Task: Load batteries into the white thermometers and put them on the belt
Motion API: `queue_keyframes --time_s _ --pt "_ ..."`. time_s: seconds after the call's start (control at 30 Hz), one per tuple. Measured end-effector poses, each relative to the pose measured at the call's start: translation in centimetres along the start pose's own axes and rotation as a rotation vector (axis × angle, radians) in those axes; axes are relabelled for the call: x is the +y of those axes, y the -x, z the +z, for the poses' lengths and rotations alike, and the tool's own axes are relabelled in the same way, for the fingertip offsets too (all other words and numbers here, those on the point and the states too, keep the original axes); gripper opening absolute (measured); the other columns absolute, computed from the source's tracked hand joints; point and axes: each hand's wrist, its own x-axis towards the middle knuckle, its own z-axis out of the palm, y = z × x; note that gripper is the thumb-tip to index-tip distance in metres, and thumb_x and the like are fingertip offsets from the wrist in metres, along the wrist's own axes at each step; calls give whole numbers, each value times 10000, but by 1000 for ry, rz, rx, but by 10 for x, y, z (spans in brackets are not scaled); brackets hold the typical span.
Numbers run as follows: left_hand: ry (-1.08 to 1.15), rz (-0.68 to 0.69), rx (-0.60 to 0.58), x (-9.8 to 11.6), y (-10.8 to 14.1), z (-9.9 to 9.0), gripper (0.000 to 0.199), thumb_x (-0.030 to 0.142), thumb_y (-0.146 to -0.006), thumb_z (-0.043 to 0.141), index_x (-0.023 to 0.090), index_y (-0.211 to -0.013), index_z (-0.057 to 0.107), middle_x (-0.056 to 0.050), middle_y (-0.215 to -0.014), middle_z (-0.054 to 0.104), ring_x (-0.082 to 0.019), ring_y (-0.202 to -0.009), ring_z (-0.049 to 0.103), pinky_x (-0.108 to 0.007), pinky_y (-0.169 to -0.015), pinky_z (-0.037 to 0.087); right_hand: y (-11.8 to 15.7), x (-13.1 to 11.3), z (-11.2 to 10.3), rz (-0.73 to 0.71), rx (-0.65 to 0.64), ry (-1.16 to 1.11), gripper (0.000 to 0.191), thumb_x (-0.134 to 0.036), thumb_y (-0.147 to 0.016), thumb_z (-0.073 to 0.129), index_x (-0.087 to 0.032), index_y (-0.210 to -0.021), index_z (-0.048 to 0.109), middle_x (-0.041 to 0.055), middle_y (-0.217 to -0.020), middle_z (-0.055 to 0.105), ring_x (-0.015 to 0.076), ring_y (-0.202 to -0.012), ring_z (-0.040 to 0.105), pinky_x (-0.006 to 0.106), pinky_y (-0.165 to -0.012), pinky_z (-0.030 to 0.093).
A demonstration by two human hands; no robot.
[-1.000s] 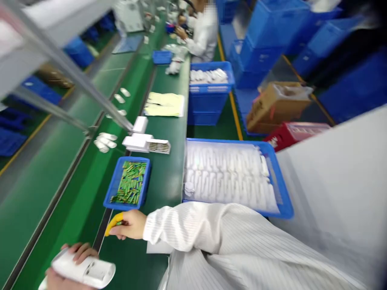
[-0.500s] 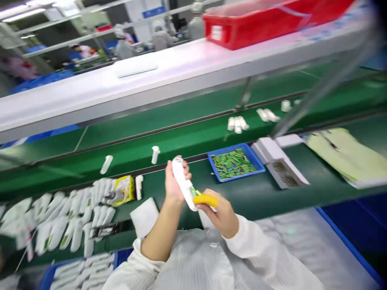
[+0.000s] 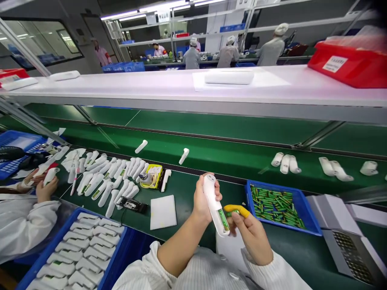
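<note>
My left hand (image 3: 202, 201) is closed round a white handheld device (image 3: 211, 193), which looks like a thermometer, tilted with its head up. Its lower end has an open slot, where a green battery (image 3: 223, 219) shows. Just right of that slot, my right hand (image 3: 254, 233) wears a yellow finger cot (image 3: 238, 209) on one finger. Its thumb and fingers pinch a green battery (image 3: 232, 213), partly hidden by them. A blue tray (image 3: 313, 229) of loose green batteries stands to the right of this hand.
At left lie many white devices (image 3: 102, 193), a yellow box (image 3: 157, 175) and a white pad (image 3: 163, 212). A blue crate (image 3: 69, 219) of white devices stands below. A co-worker's hands (image 3: 46, 189) hold a device at far left. A shelf (image 3: 151, 86) crosses ahead, above the green belt (image 3: 217, 163).
The view has swung left and steadied, bringing the co-worker and the crate into sight. My right hand has drawn slightly away from the device's slot; my left hand still holds the device.
</note>
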Motion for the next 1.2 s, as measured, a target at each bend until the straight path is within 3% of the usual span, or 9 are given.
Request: queue_keyframes --time_s 0.1,0.17,0.3,0.47,0.67,0.8,0.97,1.1,1.2 --pt "26 -38 59 7 -6 -5 234 363 -877 474 144 -904 550 -16 -633 519 -70 -464 421 -147 -395 306 -4 -8 3 -154 174 113 378 -553 -764 641 -183 -835 675 59 -713 614 189 -661 557 310 -621 462" --pt "18 -46 89 11 -8 -5 228 352 -875 481 139 -911 555 -14 -626 518 -70 -456 417 -148 -389 310 -5 -13 8 -204 207 61 353 -529 -730 688 -198 -853 682 75 -828 639 206 -762 584 313 -682 482" --pt "-9 -45 156 18 -4 1 186 306 -878 482 139 -912 560 -9 -635 513 -68 -460 426 -145 -389 328 -7 -14 26 -196 254 -82 386 -509 -703 722 -198 -917 645 27 -701 608 171 -631 571 287 -597 478" --pt "-18 -70 148 31 6 9 196 289 -920 407 158 -910 551 -2 -660 497 -64 -466 418 -155 -404 354 -11 -14 48 -258 304 122 333 -485 -738 691 -169 -839 661 46 -680 611 179 -619 569 283 -584 472" --pt "-43 15 152 56 13 8 202 270 -919 389 170 -931 565 -4 -687 502 -73 -486 442 -166 -421 389 -5 -18 71 -344 346 54 365 -526 -839 552 -195 -917 684 99 -852 664 226 -789 631 326 -749 509" --pt "-51 39 138 70 13 3 189 269 -894 423 165 -937 575 -6 -686 516 -77 -495 455 -168 -423 398 -10 -15 89 -311 365 -30 402 -556 -851 522 -190 -952 655 58 -749 615 155 -604 555 277 -589 475" --pt "-30 69 128 87 14 1 205 286 -886 409 162 -898 571 1 -638 516 -74 -468 449 -153 -404 376 -13 -28 96 -285 256 -172 411 -574 -793 597 -174 -889 604 -15 -663 501 70 -469 404 216 -449 351" --pt "-18 107 74 100 10 -1 231 318 -896 385 163 -878 555 -5 -630 519 -80 -456 445 -160 -402 376 -14 -49 90 -242 129 -245 381 -497 -676 738 -164 -781 588 -22 -614 509 79 -465 433 231 -456 370" --pt "-22 123 62 105 9 -2 223 337 -899 398 169 -879 544 -3 -633 521 -78 -457 451 -157 -404 375 -13 -61 90 -237 15 -146 288 -426 -716 713 -156 -743 617 6 -672 540 104 -546 493 252 -517 418"
